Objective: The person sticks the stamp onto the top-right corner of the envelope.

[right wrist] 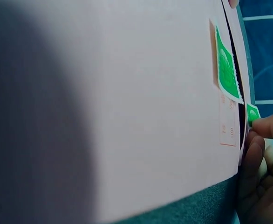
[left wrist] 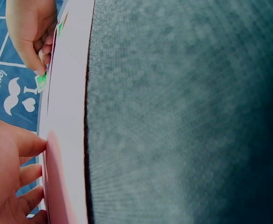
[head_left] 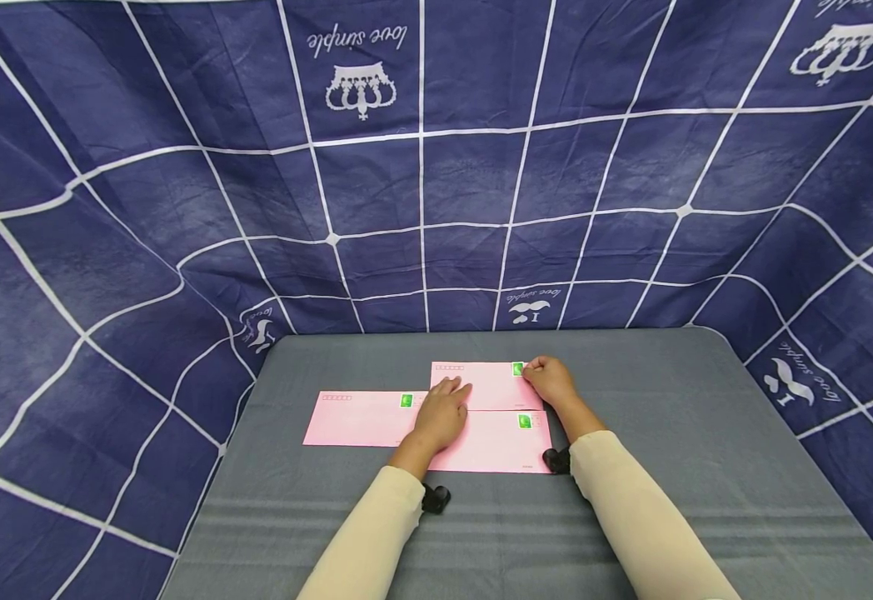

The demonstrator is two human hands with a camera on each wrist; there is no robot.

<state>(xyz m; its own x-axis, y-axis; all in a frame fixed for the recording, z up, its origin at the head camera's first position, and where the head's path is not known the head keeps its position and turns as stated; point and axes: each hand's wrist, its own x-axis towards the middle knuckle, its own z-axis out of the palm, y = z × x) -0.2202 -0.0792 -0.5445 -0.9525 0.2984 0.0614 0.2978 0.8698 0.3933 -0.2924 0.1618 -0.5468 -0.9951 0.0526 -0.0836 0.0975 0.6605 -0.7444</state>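
Observation:
Three pink envelopes lie on the grey table: a back envelope (head_left: 481, 387), a left envelope (head_left: 357, 421) and a front envelope (head_left: 485, 450). Green stamps show on the left envelope, stamp (head_left: 406, 400), and on the front one, stamp (head_left: 525, 421); the latter's edges curl up in the right wrist view. My right hand (head_left: 552, 383) pinches a green postage stamp (left wrist: 41, 82) by its edge at the back envelope's upper right corner. My left hand (head_left: 441, 414) rests with fingers extended on the back envelope's lower left part, across where the envelopes meet.
The grey cloth-covered table (head_left: 654, 467) stretches out on both sides of the envelopes. Blue curtain (head_left: 466, 175) with white lines hangs behind the table and along its left and right sides. Black wrist cameras show below both hands.

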